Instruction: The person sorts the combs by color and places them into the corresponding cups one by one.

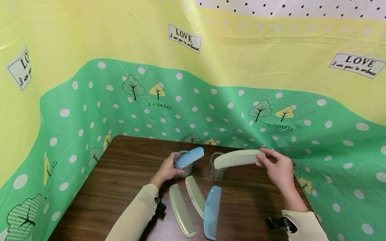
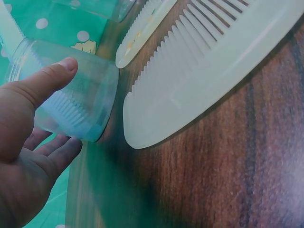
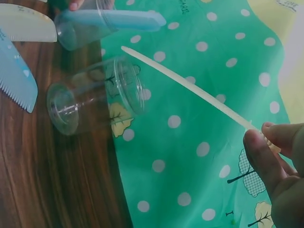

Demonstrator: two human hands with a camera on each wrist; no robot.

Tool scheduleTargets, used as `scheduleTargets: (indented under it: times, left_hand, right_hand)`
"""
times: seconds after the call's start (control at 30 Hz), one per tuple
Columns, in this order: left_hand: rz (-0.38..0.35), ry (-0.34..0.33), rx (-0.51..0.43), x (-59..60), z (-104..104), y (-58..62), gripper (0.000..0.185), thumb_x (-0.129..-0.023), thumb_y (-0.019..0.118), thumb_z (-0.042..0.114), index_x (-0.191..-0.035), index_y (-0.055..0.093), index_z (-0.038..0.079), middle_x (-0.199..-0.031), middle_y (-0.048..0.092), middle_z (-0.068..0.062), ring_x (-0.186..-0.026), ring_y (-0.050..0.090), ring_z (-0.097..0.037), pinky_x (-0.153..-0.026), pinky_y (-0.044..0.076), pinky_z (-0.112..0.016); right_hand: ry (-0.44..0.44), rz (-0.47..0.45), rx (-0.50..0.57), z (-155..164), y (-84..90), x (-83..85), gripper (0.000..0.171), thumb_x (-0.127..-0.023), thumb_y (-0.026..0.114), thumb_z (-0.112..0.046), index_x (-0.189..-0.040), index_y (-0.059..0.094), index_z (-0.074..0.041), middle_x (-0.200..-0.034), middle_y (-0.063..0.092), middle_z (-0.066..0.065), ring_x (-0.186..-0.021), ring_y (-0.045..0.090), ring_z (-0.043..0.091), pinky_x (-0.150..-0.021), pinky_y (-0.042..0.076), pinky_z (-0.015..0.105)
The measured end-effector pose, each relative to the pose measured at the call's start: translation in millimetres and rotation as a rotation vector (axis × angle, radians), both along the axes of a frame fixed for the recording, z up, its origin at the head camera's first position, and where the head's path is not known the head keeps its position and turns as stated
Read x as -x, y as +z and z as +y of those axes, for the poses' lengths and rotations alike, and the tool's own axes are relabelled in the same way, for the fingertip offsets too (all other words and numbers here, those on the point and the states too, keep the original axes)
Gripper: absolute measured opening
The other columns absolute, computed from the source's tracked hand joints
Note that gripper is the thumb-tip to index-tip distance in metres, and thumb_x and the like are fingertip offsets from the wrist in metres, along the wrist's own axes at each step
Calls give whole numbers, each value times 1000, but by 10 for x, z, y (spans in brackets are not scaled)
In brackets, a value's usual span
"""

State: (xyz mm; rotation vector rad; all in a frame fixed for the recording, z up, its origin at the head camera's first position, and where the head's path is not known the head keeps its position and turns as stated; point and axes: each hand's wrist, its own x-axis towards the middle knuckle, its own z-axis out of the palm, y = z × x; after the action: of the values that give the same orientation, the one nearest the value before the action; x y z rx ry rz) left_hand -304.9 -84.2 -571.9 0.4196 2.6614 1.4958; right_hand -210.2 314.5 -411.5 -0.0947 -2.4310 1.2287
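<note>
Cream plastic comb point(image 1: 238, 158), pinched at its right end by the right hand point(image 1: 278, 167), hovers above the empty clear plastic cup point(image 1: 215, 170). Left hand point(image 1: 167, 170) grips the left clear cup point(image 1: 183, 164), whose blue comb point(image 1: 190, 156) is probably half hidden inside.

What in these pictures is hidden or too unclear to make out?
- Left hand fingertips: in the head view they pass behind the cup, so their grip is unseen.
- Blue comb in cup: its lower end is blurred behind the plastic in the left wrist view.
- Cream comb teeth: the right wrist view shows it edge-on, only a thin line.
- Blue comb on table: cut off by the frame edge in the right wrist view.
- Small label print on the backdrop: too small to read surely.
</note>
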Motion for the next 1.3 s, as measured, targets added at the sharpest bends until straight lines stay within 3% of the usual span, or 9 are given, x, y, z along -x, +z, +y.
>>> scheduleTargets:
  times: [0.17, 0.37, 0.8, 1.1, 1.3]
  left_hand:
    - [10, -5, -6, 3, -3, 5, 92, -75, 95, 21, -149, 42, 5, -142, 57, -18, -124, 59, -35, -100, 50, -51]
    - [14, -2, -14, 13, -4, -17, 93, -74, 95, 21, -149, 41, 7, -142, 57, -18, -123, 59, -35, -99, 51, -52]
    - [10, 5, -13, 34, -9, -20, 98, -72, 96, 19, -152, 40, 14, -144, 56, -15, -125, 58, -34, -101, 48, -52]
    - [-10, 4, 9, 35, -6, 1, 100, -73, 95, 19, -155, 38, 12, -146, 55, -16, -126, 57, -35, -101, 49, -52]
    - [-20, 1, 11, 32, -3, 7, 101, -73, 96, 20, -155, 37, 10, -147, 54, -17, -127, 57, -35, -101, 49, -52]
  right_hand:
    - [-68, 22, -30, 21, -43, 29, 33, -96, 74, -21, -126, 74, -7, -121, 72, 18, -68, 70, -5, -62, 55, 16]
    - [-104, 52, -37, -1, -81, 52, 31, -94, 77, -19, -123, 76, -8, -110, 74, 15, -65, 67, -9, -58, 53, 16]
    - [-54, 104, -157, -115, -183, 158, 27, -91, 80, -17, -117, 78, -8, -82, 77, 13, -61, 59, -16, -54, 45, 14]
    - [-14, 82, -189, -222, -269, 295, 27, -92, 80, -19, -117, 78, -9, -81, 77, 9, -62, 60, -12, -56, 47, 15]
    - [22, 41, -172, -292, -325, 383, 31, -92, 79, -21, -121, 77, -10, -90, 78, 9, -62, 65, -6, -54, 47, 20]
